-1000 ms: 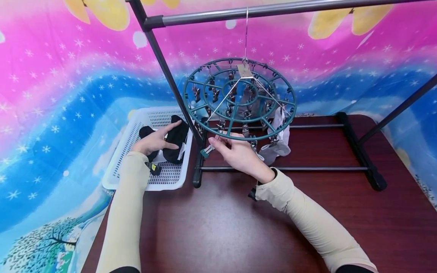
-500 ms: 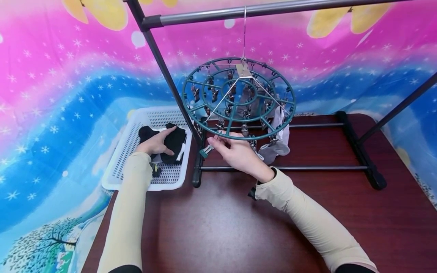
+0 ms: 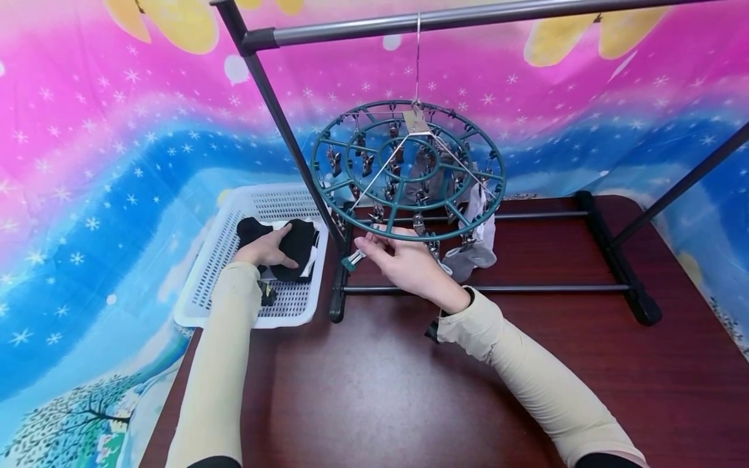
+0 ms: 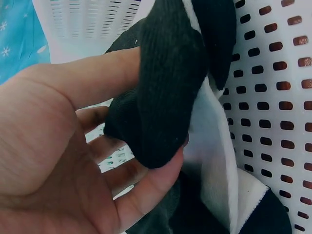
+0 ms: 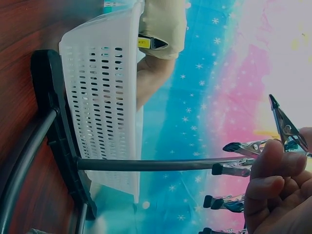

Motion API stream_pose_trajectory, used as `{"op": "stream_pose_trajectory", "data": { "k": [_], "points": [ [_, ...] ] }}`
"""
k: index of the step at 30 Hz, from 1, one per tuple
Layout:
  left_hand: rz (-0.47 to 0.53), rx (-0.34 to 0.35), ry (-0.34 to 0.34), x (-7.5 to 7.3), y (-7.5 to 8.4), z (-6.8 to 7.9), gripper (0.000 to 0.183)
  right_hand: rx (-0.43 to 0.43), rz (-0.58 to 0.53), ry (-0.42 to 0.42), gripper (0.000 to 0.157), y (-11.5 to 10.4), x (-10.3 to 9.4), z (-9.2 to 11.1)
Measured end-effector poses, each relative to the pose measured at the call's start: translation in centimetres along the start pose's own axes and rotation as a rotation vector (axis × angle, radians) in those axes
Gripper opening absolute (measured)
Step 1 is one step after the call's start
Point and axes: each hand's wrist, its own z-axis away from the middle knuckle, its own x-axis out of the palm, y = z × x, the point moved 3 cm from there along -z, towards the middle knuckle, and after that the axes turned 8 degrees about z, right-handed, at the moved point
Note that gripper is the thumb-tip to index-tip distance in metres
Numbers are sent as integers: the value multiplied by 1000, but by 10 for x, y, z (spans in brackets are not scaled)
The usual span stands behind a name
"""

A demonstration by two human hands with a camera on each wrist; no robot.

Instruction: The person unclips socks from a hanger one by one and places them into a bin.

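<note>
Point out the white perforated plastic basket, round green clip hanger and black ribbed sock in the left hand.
White basket (image 5: pixel 100 105), right wrist view, outer side wall.
Green hanger (image 3: pixel 398 197), head view, front spoke.
Black sock (image 4: pixel 170 90), left wrist view, ribbed middle.

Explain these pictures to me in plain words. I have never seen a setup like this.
There is no machine here, just a person working with two bare hands. The wide view comes from a camera worn on the head, looking forward and down; each close-up comes from a camera on one wrist, and the right one looks turned sideways.

On the dark red table stand a white plastic basket and a clothes rack. From the rack's top bar hangs a round green hanger fitted with many small clips. Pale socks hang from it.

The left hand is in the basket, holding a black sock between thumb and fingers. The right hand, at the hanger's near edge, pinches a green-tipped clip.
</note>
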Motion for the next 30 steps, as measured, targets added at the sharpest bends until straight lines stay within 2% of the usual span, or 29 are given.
{"op": "stream_pose_trajectory", "data": {
  "k": [9, 16, 30],
  "points": [
    [-43, -57, -16, 1, 2, 0, 101, -21, -7, 6, 25, 0, 1, -1],
    [16, -111, -68, 2, 0, -3, 100, 16, -18, -16, 25, -1, 1, 0],
    [6, -137, -60, 0, 4, 0, 99, 41, -29, -43, 27, -3, 2, 1]
  ]
}}
